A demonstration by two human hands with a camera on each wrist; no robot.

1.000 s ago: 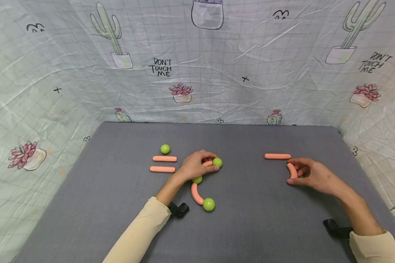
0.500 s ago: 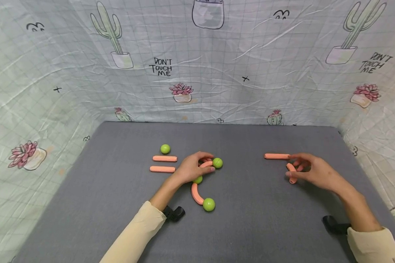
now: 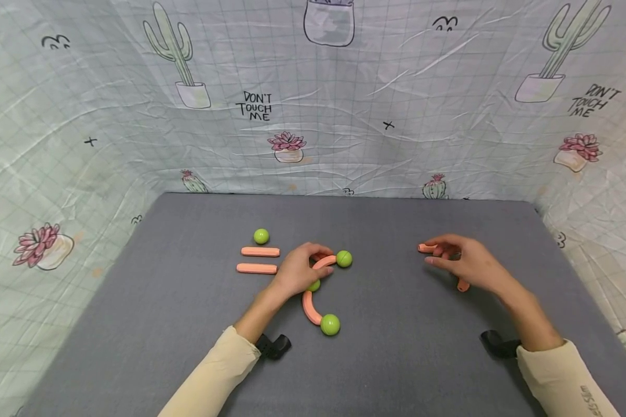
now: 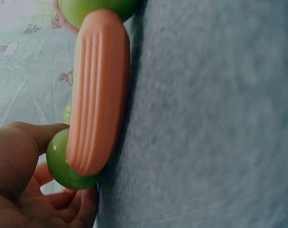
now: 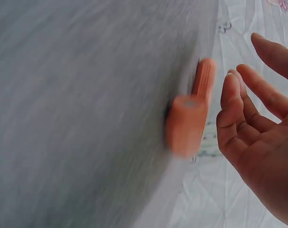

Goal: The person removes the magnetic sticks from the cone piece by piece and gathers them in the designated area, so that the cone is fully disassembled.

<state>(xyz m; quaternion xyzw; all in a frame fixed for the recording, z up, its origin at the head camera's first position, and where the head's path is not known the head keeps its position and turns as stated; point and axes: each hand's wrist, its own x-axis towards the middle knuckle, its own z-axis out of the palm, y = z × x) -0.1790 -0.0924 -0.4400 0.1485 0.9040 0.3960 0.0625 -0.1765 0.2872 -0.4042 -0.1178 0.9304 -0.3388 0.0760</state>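
My left hand (image 3: 296, 272) has its thumb and fingers around the upper curved orange stick (image 3: 323, 262), whose far end meets a green ball (image 3: 344, 259). Beside the palm sits the middle green ball (image 4: 63, 164), joined to the lower curved orange stick (image 4: 99, 90); a third green ball (image 3: 330, 325) ends this chain. My right hand (image 3: 466, 260) hovers over the table holding nothing, its fingers loosely bent. Under it show the end of a curved orange stick (image 3: 463, 285) and the left end of a straight orange stick (image 3: 426, 248); the hand hides the rest.
Left of the chain, two straight orange sticks, one at the back (image 3: 261, 252) and one nearer (image 3: 257, 269), lie parallel. A loose green ball (image 3: 261, 236) sits behind them on the grey table (image 3: 386, 359). A printed cloth (image 3: 365, 139) stands around the sides and back.
My right hand has let go of the curved orange stick and moved left over the straight one. My left hand has slid slightly left along its curved stick; the chain has stayed put.
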